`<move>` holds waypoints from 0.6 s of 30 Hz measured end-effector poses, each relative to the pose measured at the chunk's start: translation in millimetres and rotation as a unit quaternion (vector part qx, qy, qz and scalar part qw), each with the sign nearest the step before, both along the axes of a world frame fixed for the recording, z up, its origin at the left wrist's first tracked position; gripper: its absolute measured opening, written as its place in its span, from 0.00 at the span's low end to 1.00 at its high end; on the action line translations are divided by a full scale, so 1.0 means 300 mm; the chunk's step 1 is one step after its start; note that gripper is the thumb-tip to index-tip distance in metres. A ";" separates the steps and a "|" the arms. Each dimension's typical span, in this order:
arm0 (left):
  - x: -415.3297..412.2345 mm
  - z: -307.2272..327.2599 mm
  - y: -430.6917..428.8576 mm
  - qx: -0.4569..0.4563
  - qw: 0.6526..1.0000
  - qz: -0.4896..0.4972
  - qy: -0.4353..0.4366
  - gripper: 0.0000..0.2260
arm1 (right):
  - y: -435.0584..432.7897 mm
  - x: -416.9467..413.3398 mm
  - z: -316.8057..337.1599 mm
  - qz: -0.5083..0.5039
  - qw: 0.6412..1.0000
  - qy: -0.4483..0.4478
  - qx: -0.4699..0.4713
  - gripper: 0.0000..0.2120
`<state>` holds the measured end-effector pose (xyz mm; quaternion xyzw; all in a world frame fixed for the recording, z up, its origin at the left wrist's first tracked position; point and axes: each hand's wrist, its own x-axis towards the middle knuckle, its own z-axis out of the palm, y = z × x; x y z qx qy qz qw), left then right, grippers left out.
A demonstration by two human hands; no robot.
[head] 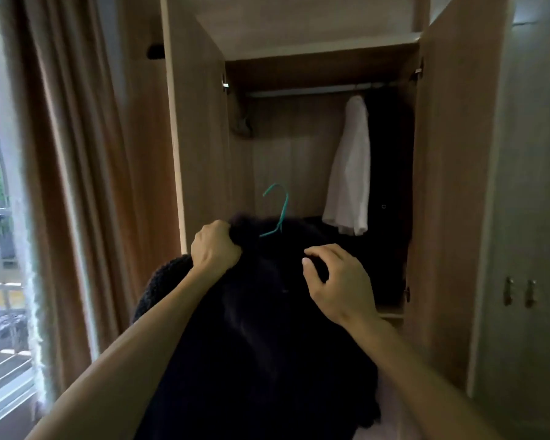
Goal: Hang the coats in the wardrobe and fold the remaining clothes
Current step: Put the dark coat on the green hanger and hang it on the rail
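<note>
We see only the hook of the teal hanger; its shoulders are buried in the black coat, whose lower part runs off the frame at 6 o'clock. The left hand grips the coat, its fingertips lost in the fabric. Whether the right hand pinches the cloth or only curls over it, we cannot tell. At 3 o'clock of the white garment hang dark clothes, too dim for us to tell apart. The window, at 9 o'clock, is blurred and cut by the edge.
</note>
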<state>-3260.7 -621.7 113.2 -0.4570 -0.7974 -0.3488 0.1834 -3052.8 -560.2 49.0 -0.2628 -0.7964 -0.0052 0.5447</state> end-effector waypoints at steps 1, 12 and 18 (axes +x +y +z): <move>-0.019 0.016 0.052 -0.007 1.000 0.000 -0.024 0.03 | 0.059 -0.018 0.009 0.004 1.000 -0.003 -0.005 0.16; -0.219 0.201 0.482 0.036 0.994 0.002 -0.107 0.08 | 0.549 -0.213 0.124 0.019 1.000 -0.017 0.006 0.13; -0.279 0.368 0.677 0.084 0.996 -0.018 -0.039 0.08 | 0.769 -0.340 0.224 0.005 0.998 0.002 0.057 0.15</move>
